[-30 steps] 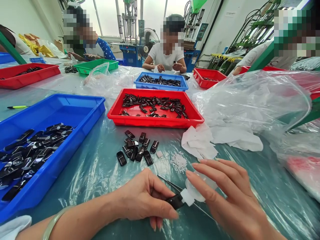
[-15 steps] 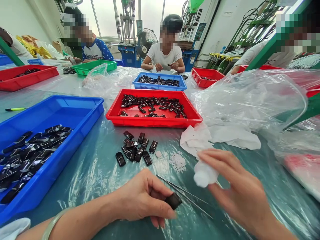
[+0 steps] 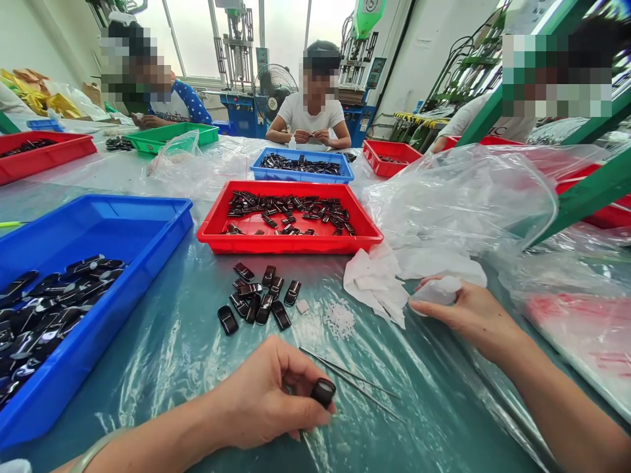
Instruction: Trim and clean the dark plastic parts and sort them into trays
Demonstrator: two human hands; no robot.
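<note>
Between the thumb and fingers of my left hand (image 3: 266, 394) is a small glossy black plastic part (image 3: 324, 393), its end facing up. My right hand (image 3: 483, 322) is closed around a small whitish translucent bottle (image 3: 436, 291), tipped on its side just right of some crumpled white tissue (image 3: 372, 279). Metal tweezers (image 3: 352, 380) lie on the table just beyond the part in my left hand. Several similar black parts (image 3: 265, 307) lie loosely grouped ahead of that hand. Beside them are a heap of tiny white pieces (image 3: 340, 320) and a small pale square (image 3: 302, 307).
A red tray (image 3: 290, 244) of black parts stands ahead, a large blue tray (image 3: 148, 226) at left. Behind are a smaller blue tray (image 3: 303, 175) and a green tray (image 3: 172, 136). Clear plastic bags (image 3: 444, 197) spread at right near a green frame bar (image 3: 586, 197). Other people sit around the table.
My right hand has moved away to the right with the bottle and turned it over. The part in my left hand has tilted so its end shows. The whole view has shifted slightly.
</note>
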